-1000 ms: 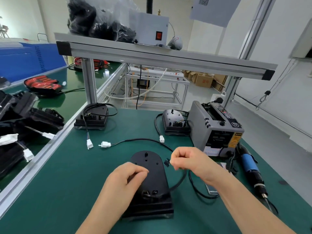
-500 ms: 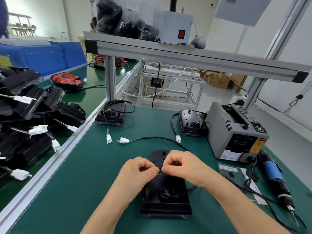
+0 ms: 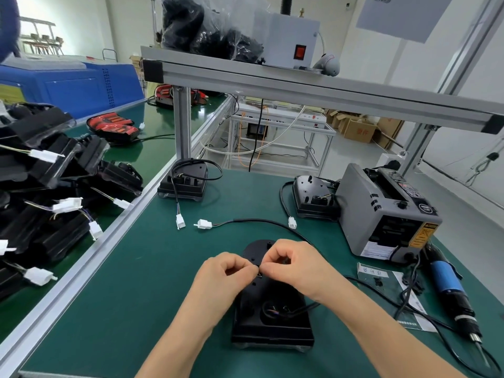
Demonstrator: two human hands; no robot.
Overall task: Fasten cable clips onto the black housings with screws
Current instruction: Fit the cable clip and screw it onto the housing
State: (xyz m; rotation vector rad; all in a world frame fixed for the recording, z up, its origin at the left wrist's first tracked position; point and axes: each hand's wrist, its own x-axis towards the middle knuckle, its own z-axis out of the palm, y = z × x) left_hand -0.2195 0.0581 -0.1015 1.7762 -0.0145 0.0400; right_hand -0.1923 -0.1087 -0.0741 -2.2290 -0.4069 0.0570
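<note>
From the head camera we see both hands over the black housing (image 3: 272, 323), which lies flat on the green bench (image 3: 136, 282) right in front of us. The left hand (image 3: 223, 271) and right hand (image 3: 294, 266) meet fingertip to fingertip above the housing's rounded far end. The fingers of both are curled tight and pinch a tiny dark cable clip (image 3: 258, 273) between them. Most of the clip is hidden, and we cannot tell whether it touches the housing.

The cable (image 3: 261, 221) runs out toward eleven o'clock and ends in a white connector (image 3: 204, 224). Two more housings sit further off, one at eleven o'clock (image 3: 185, 184) and one at one o'clock (image 3: 313, 197). Just beside that second one is a grey tape dispenser (image 3: 387, 211). At three o'clock an electric screwdriver (image 3: 450, 290) lies next to a paper sheet (image 3: 381, 276) with small black pieces on it.

As for containers, a clear bag (image 3: 207, 25) sits on the shelf at twelve o'clock, stuffed with black parts. At nine o'clock, a pile of housings (image 3: 54, 186).
</note>
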